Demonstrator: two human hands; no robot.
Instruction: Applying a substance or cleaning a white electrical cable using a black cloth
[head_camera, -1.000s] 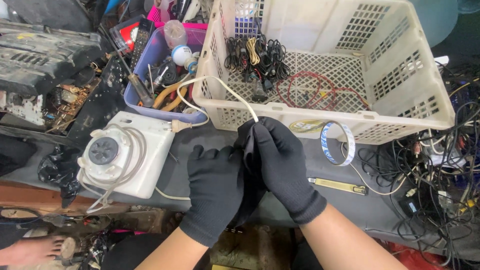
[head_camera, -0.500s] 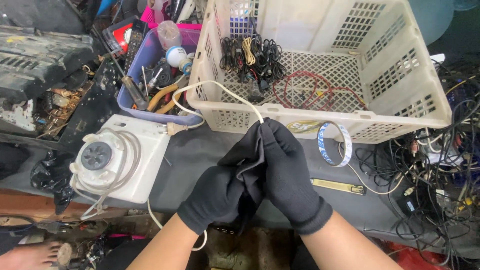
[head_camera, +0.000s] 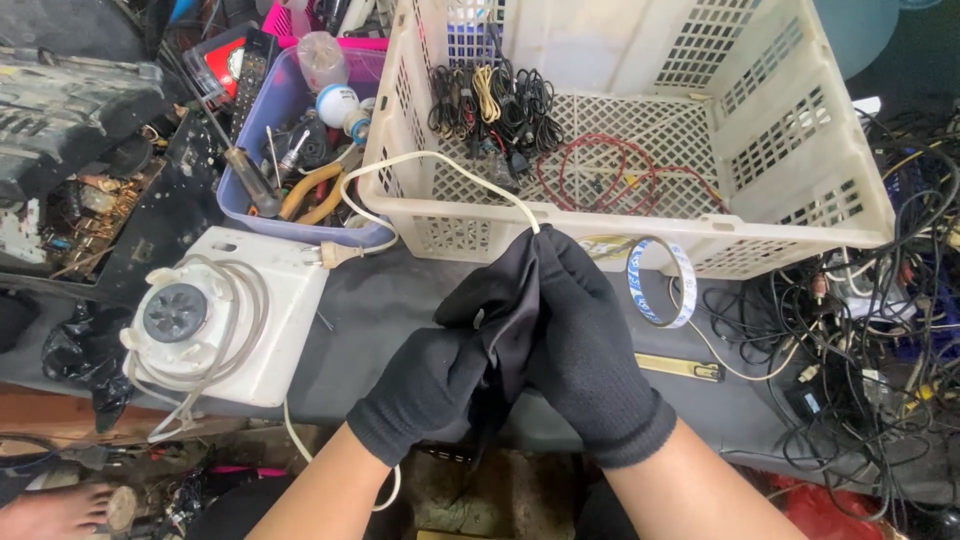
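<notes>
White cord (head_camera: 440, 160) pinched inside black cloth (head_camera: 505, 300) by right hand (head_camera: 590, 360), just in front of basket (head_camera: 640, 235). Left hand (head_camera: 425, 390) clenched on cloth tail. Firm, even pinch judged best for wiping.

Left hand (head_camera: 425, 395) in black glove, fingers curled shut, right hand (head_camera: 590, 360) in black glove, fingers extended and closed, palms pressed together, bare forearms angled in from below

bare grey tabletop (head_camera: 390, 300) left, white basket (head_camera: 640, 225) blocking ahead
</notes>
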